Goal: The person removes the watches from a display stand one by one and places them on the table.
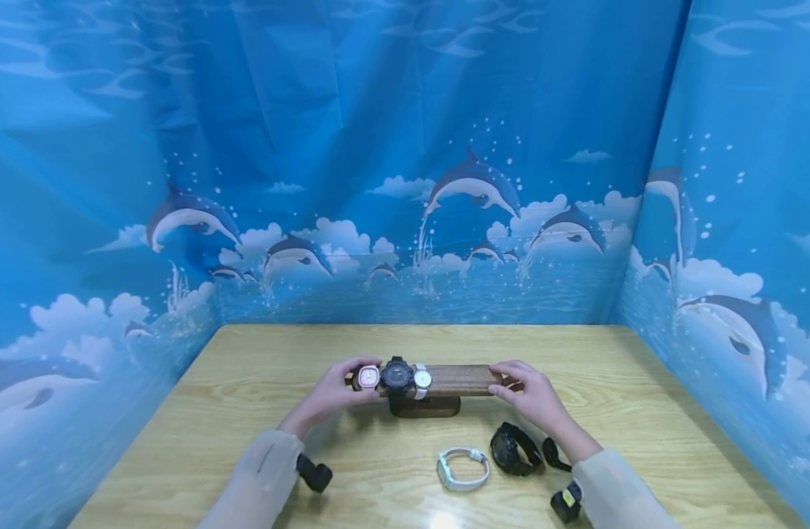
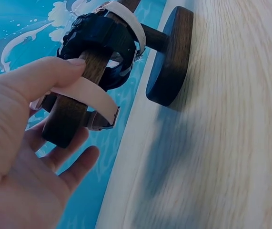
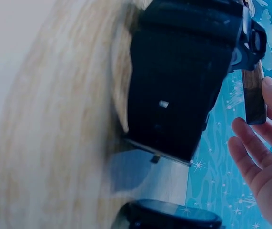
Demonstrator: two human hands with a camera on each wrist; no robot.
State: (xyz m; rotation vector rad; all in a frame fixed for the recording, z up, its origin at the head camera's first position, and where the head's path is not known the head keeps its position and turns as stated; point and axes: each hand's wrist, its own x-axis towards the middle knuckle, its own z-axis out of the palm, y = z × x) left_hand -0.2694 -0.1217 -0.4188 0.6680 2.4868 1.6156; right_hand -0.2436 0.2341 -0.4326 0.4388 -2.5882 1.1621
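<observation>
A dark wooden watch stand (image 1: 467, 378) stands mid-table, its horizontal bar on a rounded base (image 1: 425, 407). Wrapped round the bar's left half are a pink square watch (image 1: 368, 377), a chunky black watch (image 1: 396, 375) and a white-strapped watch (image 1: 422, 379). My left hand (image 1: 339, 387) holds the bar's left end by the pink watch; in the left wrist view the thumb lies over the bar and pink strap (image 2: 90, 95). At the bar's bare right end, my right hand (image 1: 533, 397) pinches the wood between thumb and fingers. The right wrist view shows that bar end (image 3: 256, 100).
In front of the stand, a pale blue watch (image 1: 442, 470) lies on the wooden table (image 1: 259, 367). A black watch (image 1: 506, 450) sits right of it, near my right forearm, and looms large in the right wrist view. A curtain printed with dolphins (image 1: 378, 110) encloses the table.
</observation>
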